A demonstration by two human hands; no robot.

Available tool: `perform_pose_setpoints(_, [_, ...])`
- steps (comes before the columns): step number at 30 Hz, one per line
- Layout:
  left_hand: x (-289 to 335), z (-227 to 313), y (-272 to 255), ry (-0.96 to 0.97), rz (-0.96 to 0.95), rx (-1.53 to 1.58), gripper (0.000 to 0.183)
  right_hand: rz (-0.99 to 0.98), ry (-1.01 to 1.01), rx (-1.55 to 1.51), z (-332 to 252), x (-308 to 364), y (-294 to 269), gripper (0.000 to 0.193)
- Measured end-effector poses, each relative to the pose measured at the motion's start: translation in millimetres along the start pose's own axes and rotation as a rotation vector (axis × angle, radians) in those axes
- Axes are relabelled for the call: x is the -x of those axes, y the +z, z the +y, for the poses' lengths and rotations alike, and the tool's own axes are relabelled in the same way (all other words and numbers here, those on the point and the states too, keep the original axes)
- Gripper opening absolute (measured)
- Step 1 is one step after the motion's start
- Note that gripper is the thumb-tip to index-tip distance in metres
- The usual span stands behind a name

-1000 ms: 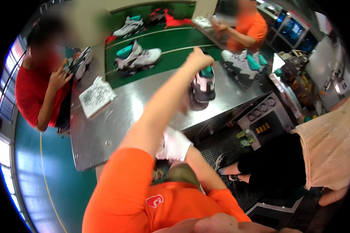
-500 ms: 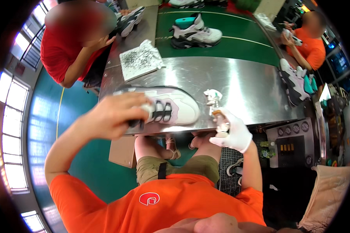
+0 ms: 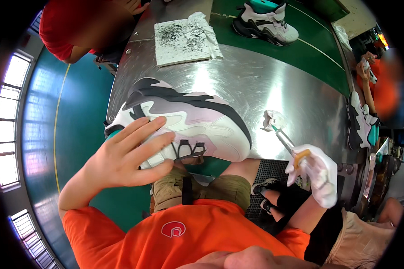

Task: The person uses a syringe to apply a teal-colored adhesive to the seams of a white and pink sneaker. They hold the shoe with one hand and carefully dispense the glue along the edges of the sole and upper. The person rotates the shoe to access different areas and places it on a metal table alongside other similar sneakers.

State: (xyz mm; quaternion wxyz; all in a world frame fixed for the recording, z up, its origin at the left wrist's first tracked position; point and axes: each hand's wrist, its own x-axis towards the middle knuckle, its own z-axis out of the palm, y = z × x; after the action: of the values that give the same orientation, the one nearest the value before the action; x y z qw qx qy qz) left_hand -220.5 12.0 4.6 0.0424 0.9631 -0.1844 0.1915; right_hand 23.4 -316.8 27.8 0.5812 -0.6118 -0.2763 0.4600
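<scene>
A white, black and pale lilac sneaker lies tilted on the metal table, its side turned up and its toe to the right. My bare left hand grips it across the tongue and laces, fingers stretched over the upper. A white cotton glove covers my right hand, which is closed round a slim tool with a metal shaft and a yellow-brown part by the fingers. The tool's far end meets a crumpled white scrap on the table; I cannot tell whether they are joined.
Beyond the sneaker is a white pad covered in dark smudges, with a crumpled cloth at its edge. Another sneaker stands on the green belt; one more rests at the right. Co-workers sit at far left and far right.
The sneaker has been tipped so more of its side and sole edge shows. My left hand has spread over its tongue. My right hand has moved right with the tool. The view has shifted.
</scene>
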Motion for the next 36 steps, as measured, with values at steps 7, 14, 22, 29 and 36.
perform_pose_setpoints(7, [-12, -23, -2, 0.033, 0.028, 0.135, 0.025, -0.073, -0.084, -0.258, 7, -64, 15, 0.131])
perform_pose_setpoints(14, [-13, -27, -3, 0.022, 0.038, 0.156, 0.02, -0.29, -0.048, -0.392, 6, -103, 27, 0.134])
perform_pose_setpoints(22, [-10, -28, 2, 0.015, 0.061, 0.18, 0.019, -0.106, 0.071, -0.151, -8, -102, 31, 0.134])
perform_pose_setpoints(29, [-12, -25, 0, -0.01, 0.056, 0.173, 0.02, 0.069, -0.006, -0.074, 3, -91, 25, 0.105])
perform_pose_setpoints(36, [-20, -27, -3, -0.025, 0.022, 0.162, 0.021, 0.242, -0.123, 0.465, 38, -9, 37, 0.089])
